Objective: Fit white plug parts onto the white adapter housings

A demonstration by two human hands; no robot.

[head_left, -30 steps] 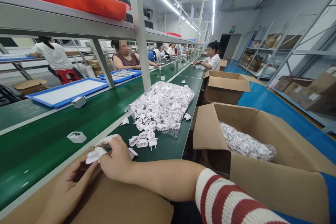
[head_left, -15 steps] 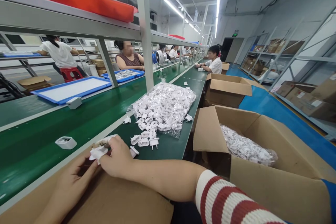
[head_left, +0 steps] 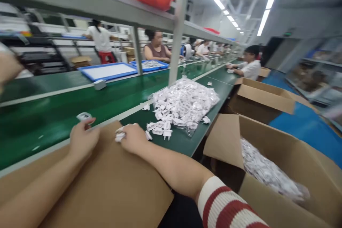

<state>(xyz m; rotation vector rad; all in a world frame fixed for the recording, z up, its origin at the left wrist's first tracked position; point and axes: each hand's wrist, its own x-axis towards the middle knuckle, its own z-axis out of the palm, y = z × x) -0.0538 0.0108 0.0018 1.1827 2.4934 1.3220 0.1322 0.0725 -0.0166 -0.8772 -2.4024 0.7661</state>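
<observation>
My right hand [head_left: 133,138] is closed on a small white plug piece [head_left: 120,136], above the brown cardboard [head_left: 114,178] in front of me. My left hand [head_left: 84,138] reaches out over the green belt, its fingers stretched to a white charger housing [head_left: 83,116]; whether they touch it is unclear, and some of them are hidden behind the hand. Ahead of my right hand, loose white plug pieces [head_left: 158,130] lie beside a clear plastic bag [head_left: 187,101] full of the same pieces.
An open carton [head_left: 272,137] at the right contains another bag of white parts [head_left: 264,167]. Across the belt lie a blue-rimmed tray [head_left: 108,71] and a white block [head_left: 99,84]. A metal post [head_left: 176,42] supports the overhead shelf. Several people work farther along.
My hands have come apart; earlier both were at the white plug piece. The right hand keeps it, while the left has gone out to the charger housing. The camera view has swung left.
</observation>
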